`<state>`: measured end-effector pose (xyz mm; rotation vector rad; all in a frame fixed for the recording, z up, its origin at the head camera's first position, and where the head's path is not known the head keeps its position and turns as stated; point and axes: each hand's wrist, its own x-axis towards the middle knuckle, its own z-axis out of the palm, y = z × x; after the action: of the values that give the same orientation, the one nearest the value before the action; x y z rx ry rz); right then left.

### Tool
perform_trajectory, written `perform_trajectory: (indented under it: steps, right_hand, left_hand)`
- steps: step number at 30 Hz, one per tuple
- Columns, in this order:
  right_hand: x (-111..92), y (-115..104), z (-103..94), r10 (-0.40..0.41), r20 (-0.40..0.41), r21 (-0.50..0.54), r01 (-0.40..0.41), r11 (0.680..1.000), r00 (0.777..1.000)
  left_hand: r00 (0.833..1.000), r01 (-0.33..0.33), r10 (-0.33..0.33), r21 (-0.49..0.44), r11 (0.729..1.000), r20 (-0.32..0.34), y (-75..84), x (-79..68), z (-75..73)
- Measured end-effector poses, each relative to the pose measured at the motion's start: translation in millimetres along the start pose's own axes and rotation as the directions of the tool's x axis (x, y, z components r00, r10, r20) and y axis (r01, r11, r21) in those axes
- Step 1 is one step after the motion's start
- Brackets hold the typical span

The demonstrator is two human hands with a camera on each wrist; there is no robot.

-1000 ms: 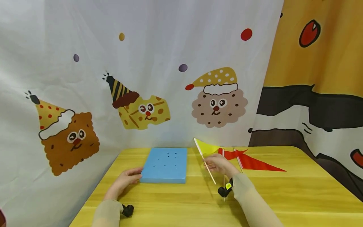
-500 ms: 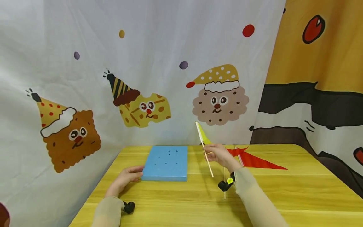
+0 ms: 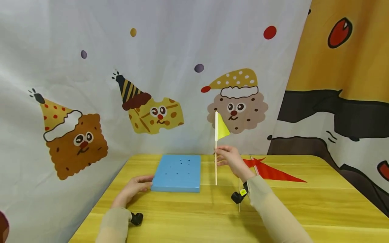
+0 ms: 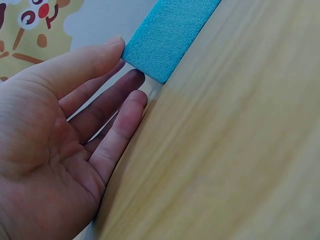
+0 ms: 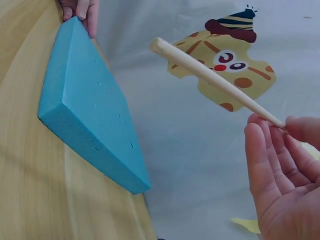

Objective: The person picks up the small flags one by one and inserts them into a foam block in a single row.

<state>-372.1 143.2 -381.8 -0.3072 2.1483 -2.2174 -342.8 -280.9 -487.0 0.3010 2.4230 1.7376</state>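
In the head view a blue foam block (image 3: 176,175) with several small holes in its top lies flat on the table. My left hand (image 3: 135,189) is at the block's left side; in the left wrist view its extended fingers (image 4: 120,120) and thumb touch the near corner. To the right of the block, my right hand (image 3: 231,160) pinches the wooden stick of a small yellow flag (image 3: 223,127) between thumb and fingertips. This stick stands nearly upright, raised over the table. Its bare lower end (image 5: 162,47) shows in the right wrist view.
Red pennant flags (image 3: 278,172) on sticks lie on the wooden table (image 3: 328,202) to the right, partly behind the right hand. Another stick (image 3: 239,199) shows beneath the right wrist. A printed cloth (image 3: 170,67) hangs behind the table.
My right hand has lifted the yellow flag and turned its stick from a leftward slant to nearly upright. My left hand has stayed at the foam block's side.
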Motion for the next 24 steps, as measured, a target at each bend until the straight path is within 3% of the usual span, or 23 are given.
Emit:
perform_trajectory:
  steps: [7, 24]
  right_hand:
    - [5, -8, 3.6, -0.05, -0.039, 0.009, 0.051, 0.999, 0.998]
    - [13, -39, 19.3, -0.135, 0.006, -0.027, 0.135, 0.99, 0.991]
  left_hand:
    - [1.0, 0.008, -0.008, 0.021, 1.0, 0.004, 3.0, 0.4, -0.3]
    - [1.0, 0.006, -0.006, 0.0, 1.0, -0.013, -1.5, 1.7, -0.2]
